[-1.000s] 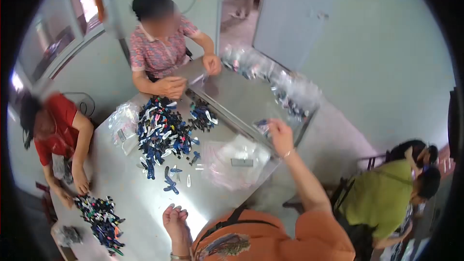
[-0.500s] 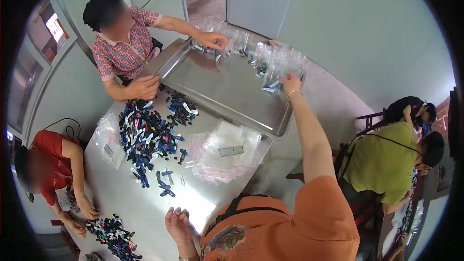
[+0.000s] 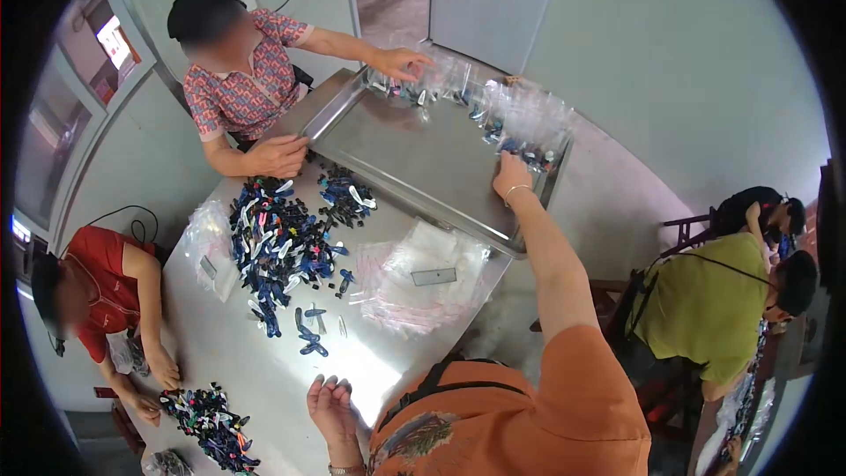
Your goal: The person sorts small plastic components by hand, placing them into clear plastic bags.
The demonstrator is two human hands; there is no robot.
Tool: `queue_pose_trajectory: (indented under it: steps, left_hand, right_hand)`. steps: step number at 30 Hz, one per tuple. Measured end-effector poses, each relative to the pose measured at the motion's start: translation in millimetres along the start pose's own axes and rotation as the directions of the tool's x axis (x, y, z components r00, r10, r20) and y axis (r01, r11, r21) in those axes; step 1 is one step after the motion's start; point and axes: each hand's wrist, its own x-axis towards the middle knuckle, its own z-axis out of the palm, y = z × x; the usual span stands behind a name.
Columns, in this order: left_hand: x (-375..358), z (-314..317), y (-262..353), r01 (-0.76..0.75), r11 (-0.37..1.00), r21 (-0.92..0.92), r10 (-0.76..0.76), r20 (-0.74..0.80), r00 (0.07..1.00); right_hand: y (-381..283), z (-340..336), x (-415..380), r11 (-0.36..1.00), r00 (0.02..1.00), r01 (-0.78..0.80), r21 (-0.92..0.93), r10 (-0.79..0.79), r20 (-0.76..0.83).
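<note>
My right hand (image 3: 511,175) reaches into the metal tray (image 3: 414,178) at its right end, beside the filled clear bags (image 3: 529,152); its fingertips touch or nearly touch a bag, and whether they grip one is hidden. My left hand (image 3: 331,407) hovers over the near table edge, palm up with fingers curled, nothing visible in it. Beyond it lie a few loose dark clips (image 3: 310,341), a big pile of hair clips (image 3: 280,242), and a stack of empty clear bags (image 3: 397,295) with a small grey plate (image 3: 434,277) on top.
Across the table (image 3: 207,344), a co-worker in a patterned shirt (image 3: 240,99) has one hand on the tray rim and one at the bags. Another in red (image 3: 115,286) sits at the left by a second clip pile (image 3: 211,427). People sit behind at the right.
My right hand has moved left and nearer, off the upper part of the bags at the tray's right end. My left hand looks much the same. The whole view has shifted slightly.
</note>
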Motion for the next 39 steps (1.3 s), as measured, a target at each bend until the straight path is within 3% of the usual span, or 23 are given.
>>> queue_pose_trajectory:
  steps: [1, 4, 5, 6, 8, 10, 12, 14, 15, 17, 18, 20, 24, 27, 30, 32, 33, 34, 36, 38, 39]
  left_hand:
    - [2, -4, 1, 0.005, 1.000, -0.020, -0.004, 0.054, 0.999]
    - [-3, 3, 2, 0.010, 1.000, 0.011, -0.009, -0.018, 1.000]
    - [-4, 4, 1, -0.010, 1.000, -0.017, 0.010, 0.026, 1.000]
    - [-3, 0, -2, -0.025, 0.999, -0.042, 0.028, 0.058, 0.998]
    - [-1, -8, -4, -0.048, 0.997, -0.066, 0.052, 0.072, 0.996]
    - [-8, 7, 4, -0.021, 0.999, 0.049, 0.022, -0.014, 1.000]
    - [-3, -1, -1, -0.042, 0.999, 0.007, 0.042, 0.043, 0.998]
    - [-2, -4, -4, -0.052, 0.999, -0.007, 0.052, 0.037, 0.998]
    - [-2, -4, -4, -0.061, 0.998, -0.016, 0.061, 0.050, 0.997]
    - [-2, -3, -5, -0.070, 0.997, -0.017, 0.071, 0.034, 0.997]
    - [-3, -3, -5, -0.072, 0.997, -0.016, 0.072, 0.027, 0.997]
    - [-2, -5, -7, -0.075, 0.997, -0.022, 0.076, 0.033, 0.997]
    - [-8, -1, -5, -0.082, 0.995, -0.050, 0.083, 0.019, 0.996]
    - [-7, -2, -5, -0.085, 0.994, -0.062, 0.087, 0.029, 0.996]
    - [-7, 7, -5, -0.102, 0.995, 0.019, 0.102, -0.001, 0.995]
    - [-7, 15, -3, -0.163, 0.987, 0.008, 0.160, 0.138, 0.977]
    - [-11, 28, 2, -0.160, 0.983, 0.093, 0.147, 0.127, 0.981]
    - [-17, 47, 11, -0.153, 0.972, 0.177, 0.135, 0.113, 0.984]
    - [-19, 71, 23, -0.202, 0.950, 0.239, 0.141, 0.249, 0.958]
    - [-16, 84, 28, -0.204, 0.950, 0.237, 0.112, 0.352, 0.929]
    - [-15, 91, 25, -0.206, 0.967, 0.147, 0.150, 0.322, 0.935]
  right_hand:
    - [0, 0, 5, 0.999, 0.999, -0.041, 0.009, 0.041, -0.016]
    - [8, 8, 15, 0.996, 0.999, -0.037, 0.076, 0.038, -0.004]
    - [13, 20, 16, 0.984, 0.990, 0.030, 0.174, -0.006, -0.140]
    - [11, 23, 15, 0.985, 0.994, 0.038, 0.167, -0.020, -0.106]
    - [4, 19, -4, 0.918, 0.972, 0.185, 0.349, -0.120, -0.200]
    - [-10, 9, -33, 0.876, 0.963, 0.269, 0.401, -0.232, -0.138]
    - [-31, -5, -62, 0.815, 0.934, 0.350, 0.462, -0.338, -0.113]
    - [-55, -16, -103, 0.670, 0.797, 0.596, 0.443, -0.562, -0.221]
    - [-66, -24, -116, 0.663, 0.793, 0.600, 0.448, -0.569, -0.219]
    - [-86, -32, -136, 0.607, 0.626, 0.774, 0.182, -0.777, -0.068]
    - [-93, -26, -143, 0.602, 0.622, 0.776, 0.187, -0.780, -0.070]
    - [-103, -10, -152, 0.675, 0.677, 0.736, -0.054, -0.733, 0.062]
    - [-110, 4, -153, 0.686, 0.686, 0.727, 0.015, -0.728, 0.028]
    - [-112, -20, -161, 0.643, 0.643, 0.765, 0.039, -0.758, -0.108]
    - [-118, -40, -167, 0.587, 0.608, 0.794, 0.160, -0.754, -0.250]
    - [-127, -53, -173, 0.538, 0.601, 0.798, 0.271, -0.741, -0.298]
    - [-133, -58, -178, 0.521, 0.588, 0.806, 0.280, -0.754, -0.293]
    - [-139, -63, -182, 0.460, 0.582, 0.792, 0.401, -0.769, -0.266]
    - [-154, -72, -197, 0.371, 0.551, 0.764, 0.527, -0.801, -0.234]
    - [-167, -79, -219, 0.383, 0.567, 0.619, 0.686, -0.822, -0.052]
    - [-173, -81, -227, 0.367, 0.548, 0.618, 0.695, -0.835, -0.046]
